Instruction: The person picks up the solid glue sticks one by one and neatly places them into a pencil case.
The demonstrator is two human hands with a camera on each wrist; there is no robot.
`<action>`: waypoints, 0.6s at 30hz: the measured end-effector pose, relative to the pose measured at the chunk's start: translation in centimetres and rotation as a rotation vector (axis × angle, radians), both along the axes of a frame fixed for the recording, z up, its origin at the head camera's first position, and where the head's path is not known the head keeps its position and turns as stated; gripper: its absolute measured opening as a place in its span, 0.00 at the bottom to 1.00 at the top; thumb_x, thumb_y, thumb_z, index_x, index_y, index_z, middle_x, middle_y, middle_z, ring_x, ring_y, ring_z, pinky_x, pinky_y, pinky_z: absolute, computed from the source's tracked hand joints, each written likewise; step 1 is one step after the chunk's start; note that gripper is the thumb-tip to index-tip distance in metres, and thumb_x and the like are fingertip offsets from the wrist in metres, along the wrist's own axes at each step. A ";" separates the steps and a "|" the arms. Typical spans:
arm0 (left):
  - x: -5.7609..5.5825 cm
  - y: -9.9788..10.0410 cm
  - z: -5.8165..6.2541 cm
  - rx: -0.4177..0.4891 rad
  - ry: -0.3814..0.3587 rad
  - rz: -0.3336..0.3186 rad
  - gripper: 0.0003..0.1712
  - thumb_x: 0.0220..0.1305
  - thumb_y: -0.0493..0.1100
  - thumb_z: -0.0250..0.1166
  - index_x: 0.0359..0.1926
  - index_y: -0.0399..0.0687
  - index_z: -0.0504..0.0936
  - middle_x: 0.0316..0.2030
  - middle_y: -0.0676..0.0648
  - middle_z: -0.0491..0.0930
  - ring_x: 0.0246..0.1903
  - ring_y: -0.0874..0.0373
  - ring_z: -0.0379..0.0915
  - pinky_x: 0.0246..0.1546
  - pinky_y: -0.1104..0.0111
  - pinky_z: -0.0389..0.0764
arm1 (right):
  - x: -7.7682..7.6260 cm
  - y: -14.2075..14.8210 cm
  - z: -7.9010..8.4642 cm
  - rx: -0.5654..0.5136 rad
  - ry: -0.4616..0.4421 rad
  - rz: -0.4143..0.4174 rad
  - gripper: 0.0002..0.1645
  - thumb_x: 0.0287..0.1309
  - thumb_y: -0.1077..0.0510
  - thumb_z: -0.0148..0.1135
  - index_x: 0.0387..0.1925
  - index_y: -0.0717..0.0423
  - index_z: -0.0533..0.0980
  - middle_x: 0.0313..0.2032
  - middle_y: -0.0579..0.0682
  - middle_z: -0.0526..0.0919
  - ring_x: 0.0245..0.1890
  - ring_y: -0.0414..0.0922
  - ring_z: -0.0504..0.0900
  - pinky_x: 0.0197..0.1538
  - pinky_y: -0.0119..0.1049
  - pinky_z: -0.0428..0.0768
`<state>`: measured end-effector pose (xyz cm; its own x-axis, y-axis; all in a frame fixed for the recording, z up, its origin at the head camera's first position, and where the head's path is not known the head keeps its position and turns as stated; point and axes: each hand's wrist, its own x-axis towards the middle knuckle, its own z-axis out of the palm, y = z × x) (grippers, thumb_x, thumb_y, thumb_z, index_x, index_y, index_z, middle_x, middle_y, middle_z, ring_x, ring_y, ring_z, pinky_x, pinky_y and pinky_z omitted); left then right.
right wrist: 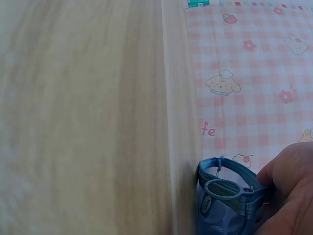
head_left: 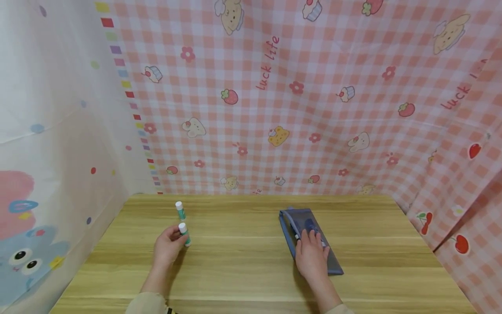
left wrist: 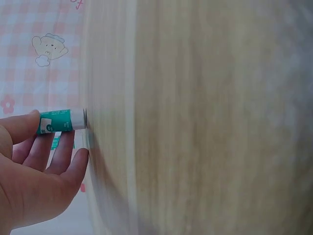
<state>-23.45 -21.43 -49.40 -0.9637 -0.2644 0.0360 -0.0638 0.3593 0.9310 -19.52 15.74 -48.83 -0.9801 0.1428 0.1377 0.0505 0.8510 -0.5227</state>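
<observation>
My left hand [head_left: 166, 248] pinches a green glue stick [head_left: 187, 238] with a white cap, held upright. In the left wrist view the white base of this glue stick [left wrist: 59, 121] is at the tabletop, touching or very close to it. A second glue stick [head_left: 181, 211] stands just behind it. On the right side, my right hand [head_left: 312, 257] rests on a blue see-through zip pencil case [head_left: 332, 267], fingers extended over its top. The mouth of the pencil case [right wrist: 226, 182] gapes, with a ring-shaped zip pull. Dark items show inside, partly covered by the hand.
Both hands are over a wood-grain table [head_left: 235, 270]. A pink checked cloth [head_left: 251, 109] hangs along its far edge and on the right. To the left hangs a white printed cloth [head_left: 70, 131].
</observation>
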 end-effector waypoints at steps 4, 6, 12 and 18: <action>0.2 0.3 0.2 -0.038 -0.009 -0.011 0.19 0.64 0.32 0.63 0.55 0.25 0.75 0.50 0.29 0.79 0.52 0.39 0.74 0.40 0.76 0.75 | 0.0 0.1 -0.1 0.002 0.013 0.001 0.27 0.72 0.59 0.47 0.65 0.73 0.66 0.66 0.76 0.61 0.69 0.72 0.55 0.63 0.78 0.49; 0.3 0.5 0.3 -0.037 -0.002 -0.027 0.19 0.65 0.32 0.63 0.54 0.24 0.75 0.50 0.29 0.78 0.52 0.38 0.74 0.41 0.74 0.77 | 0.0 0.1 -0.1 0.001 0.012 0.002 0.27 0.72 0.59 0.46 0.65 0.73 0.66 0.66 0.76 0.61 0.69 0.72 0.54 0.63 0.78 0.49; 0.4 1.1 0.6 -0.050 0.012 -0.053 0.19 0.65 0.32 0.63 0.54 0.24 0.75 0.50 0.29 0.79 0.52 0.37 0.75 0.46 0.64 0.81 | -0.1 0.2 -0.1 -0.011 0.004 0.003 0.27 0.73 0.59 0.46 0.66 0.73 0.65 0.66 0.76 0.60 0.69 0.71 0.53 0.64 0.77 0.47; 0.4 1.8 0.7 -0.044 0.035 -0.061 0.19 0.65 0.31 0.64 0.54 0.23 0.75 0.49 0.29 0.79 0.50 0.37 0.75 0.46 0.61 0.81 | 0.0 0.3 -0.2 -0.017 -0.009 0.001 0.28 0.73 0.59 0.45 0.66 0.74 0.64 0.67 0.76 0.59 0.70 0.71 0.52 0.64 0.77 0.46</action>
<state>-23.04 -19.63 -48.67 -0.9759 -0.2030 0.0800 -0.0087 0.4025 0.9154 -19.55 16.03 -49.00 -0.9814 0.1440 0.1267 0.0543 0.8422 -0.5364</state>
